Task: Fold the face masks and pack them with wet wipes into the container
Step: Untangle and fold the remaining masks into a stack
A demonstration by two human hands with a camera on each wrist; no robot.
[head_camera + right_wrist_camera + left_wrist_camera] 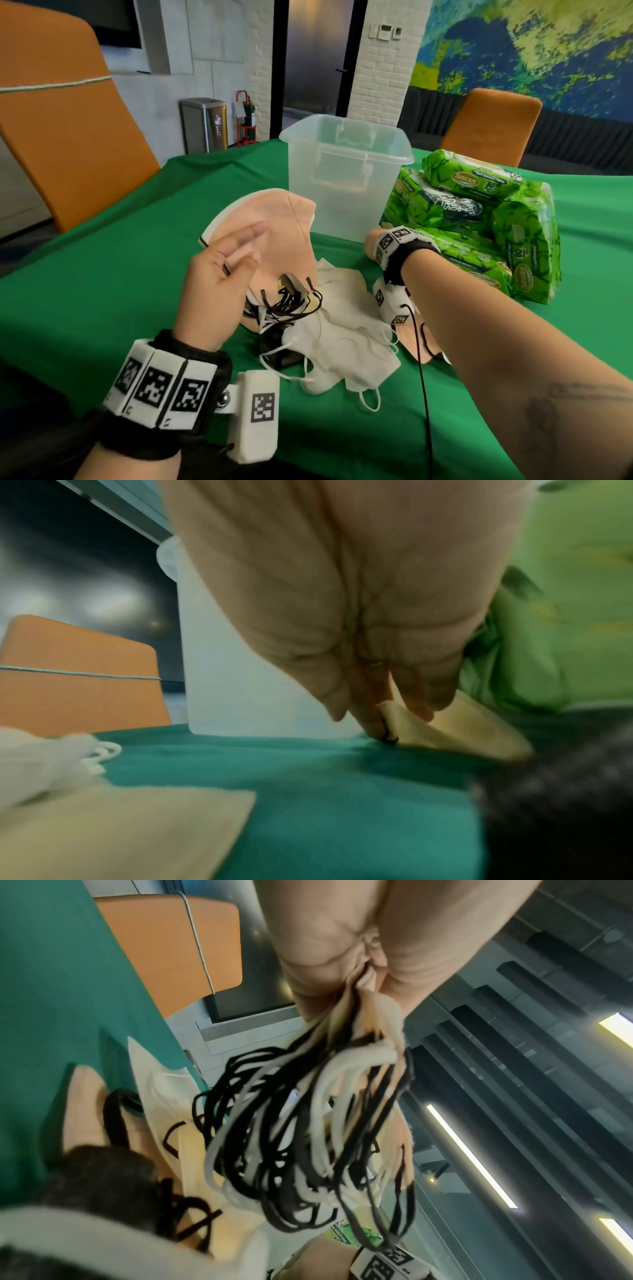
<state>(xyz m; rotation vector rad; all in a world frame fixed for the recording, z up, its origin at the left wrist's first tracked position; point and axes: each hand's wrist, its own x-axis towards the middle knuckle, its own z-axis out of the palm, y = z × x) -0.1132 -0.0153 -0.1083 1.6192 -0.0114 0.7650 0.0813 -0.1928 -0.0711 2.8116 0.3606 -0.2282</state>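
My left hand (251,245) is raised above the green table and pinches a stack of folded peach masks (277,219) between thumb and fingers. Their black and white ear loops (308,1137) dangle below the palm. My right hand (371,241) is low at the foot of the clear plastic container (346,178), mostly hidden by its wristband. In the right wrist view its fingertips (373,723) pinch the corner of a peach mask (455,731) lying on the cloth. Green wet wipe packs (479,222) are piled just right of that hand.
A loose heap of white masks (342,339) lies between my arms, and another peach mask (428,346) sits under the right forearm. The container stands open with no lid. Orange chairs (68,130) stand at the far left and behind the wipes.
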